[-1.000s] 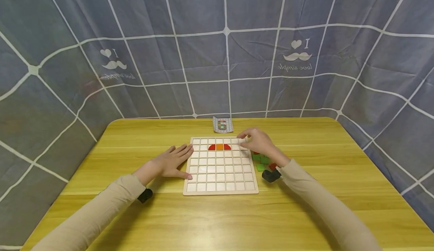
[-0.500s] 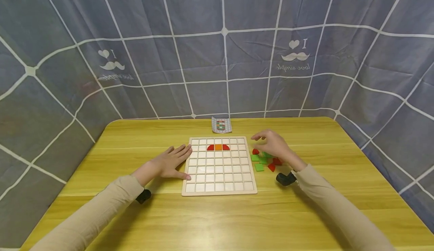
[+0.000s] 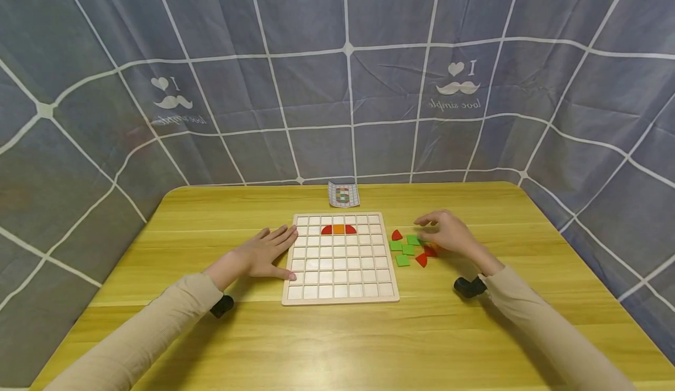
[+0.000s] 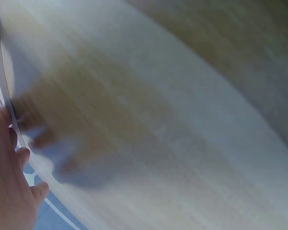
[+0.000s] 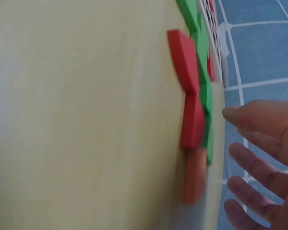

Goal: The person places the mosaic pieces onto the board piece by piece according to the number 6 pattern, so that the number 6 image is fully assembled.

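A pale wooden grid board (image 3: 340, 271) lies on the table. Near its top row, a red quarter-round piece, an orange square (image 3: 338, 229) and another red quarter-round form a row. My left hand (image 3: 269, 253) rests on the board's left edge with fingers spread straight. To the right of the board lie several green squares (image 3: 402, 260) and red quarter-rounds (image 3: 421, 260). Above the right side of this pile hovers my right hand (image 3: 450, 233), thumb and fingers apart and holding nothing. An orange piece (image 5: 195, 175) shows beside the red ones in the right wrist view; my hand hides it in the head view.
A small creased card (image 3: 343, 194) with a coloured grid pattern lies behind the board. The yellow wooden table (image 3: 337, 344) meets a grey-blue curtain (image 3: 316, 86) with white lines at its back. Dark wrist devices (image 3: 469, 287) hang under both forearms.
My right hand has moved right, from the board's upper right corner to over the loose pieces, uncovering most of them. The left hand stays on the board's edge.
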Tool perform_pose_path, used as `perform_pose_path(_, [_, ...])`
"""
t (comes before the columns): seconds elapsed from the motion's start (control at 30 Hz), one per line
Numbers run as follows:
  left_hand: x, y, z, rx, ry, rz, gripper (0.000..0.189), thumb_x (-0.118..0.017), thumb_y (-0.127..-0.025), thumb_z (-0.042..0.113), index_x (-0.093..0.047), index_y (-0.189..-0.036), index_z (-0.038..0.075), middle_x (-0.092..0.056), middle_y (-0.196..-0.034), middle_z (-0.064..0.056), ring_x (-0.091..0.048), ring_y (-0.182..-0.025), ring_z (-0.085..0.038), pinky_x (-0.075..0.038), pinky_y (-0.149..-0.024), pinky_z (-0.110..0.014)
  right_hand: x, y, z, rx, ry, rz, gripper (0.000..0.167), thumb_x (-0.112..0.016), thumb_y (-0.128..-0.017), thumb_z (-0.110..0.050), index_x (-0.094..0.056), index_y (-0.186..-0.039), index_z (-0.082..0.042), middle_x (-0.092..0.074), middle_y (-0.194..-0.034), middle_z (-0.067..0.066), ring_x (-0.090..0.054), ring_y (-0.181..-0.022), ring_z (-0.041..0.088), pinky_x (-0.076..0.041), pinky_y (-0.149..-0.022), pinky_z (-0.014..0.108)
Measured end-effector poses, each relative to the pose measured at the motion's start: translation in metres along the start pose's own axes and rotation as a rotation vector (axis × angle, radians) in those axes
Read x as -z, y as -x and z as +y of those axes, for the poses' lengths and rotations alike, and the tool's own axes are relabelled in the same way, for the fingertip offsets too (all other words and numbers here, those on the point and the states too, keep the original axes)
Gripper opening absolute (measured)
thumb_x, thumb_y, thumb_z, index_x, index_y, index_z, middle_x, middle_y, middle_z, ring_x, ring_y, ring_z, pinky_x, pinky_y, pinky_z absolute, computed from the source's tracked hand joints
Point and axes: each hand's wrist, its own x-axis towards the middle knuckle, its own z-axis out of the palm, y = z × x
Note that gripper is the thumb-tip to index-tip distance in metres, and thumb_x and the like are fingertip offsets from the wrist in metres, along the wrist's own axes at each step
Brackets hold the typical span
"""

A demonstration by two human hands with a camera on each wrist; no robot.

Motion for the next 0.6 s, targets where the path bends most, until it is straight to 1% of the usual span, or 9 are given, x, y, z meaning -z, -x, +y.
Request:
perform_pose_path(0.27, [-0.001, 0.0, 0.0, 0.005, -0.013, -0.003, 0.103, -0.048, -0.084, 0.073, -0.011, -0.156, 0.008, -0.005, -0.163, -0.012, -0.007, -0.15, -0.033, -0.01, -0.119, -0.059, 0.003, 0.011, 0.011, -0.022, -0.042, -0.009, 0.031, -0.075, -0.082, -0.016, -0.071, -0.11, -0.002, -0.071, -0.106, 0.018, -0.065, -0.099, 0.035, -0.051, -0.088, 0.053])
perform_pose_path(0.47, [-0.001, 0.0, 0.0, 0.009, -0.013, -0.002, 0.103, -0.048, -0.084, 0.073, -0.011, -0.156, 0.008, -0.005, -0.163, -0.012, -0.007, -0.15, -0.033, -0.009, -0.119, -0.059, 0.005, 0.014, 0.014, -0.05, -0.079, -0.04, 0.031, -0.074, -0.084, -0.017, -0.071, -0.11, -0.001, -0.071, -0.107, 0.018, -0.067, -0.098, 0.035, -0.053, -0.088, 0.051])
perform_pose_path(0.6, [-0.001, 0.0, 0.0, 0.011, -0.009, 0.0, 0.104, -0.049, -0.084, 0.073, -0.011, -0.156, 0.008, -0.005, -0.163, -0.012, -0.007, -0.15, -0.033, -0.009, -0.119, -0.059, 0.004, 0.014, 0.014, -0.061, -0.096, -0.062, 0.03, -0.073, -0.085, -0.017, -0.071, -0.11, 0.0, -0.07, -0.11, 0.019, -0.066, -0.101, 0.036, -0.052, -0.089, 0.052])
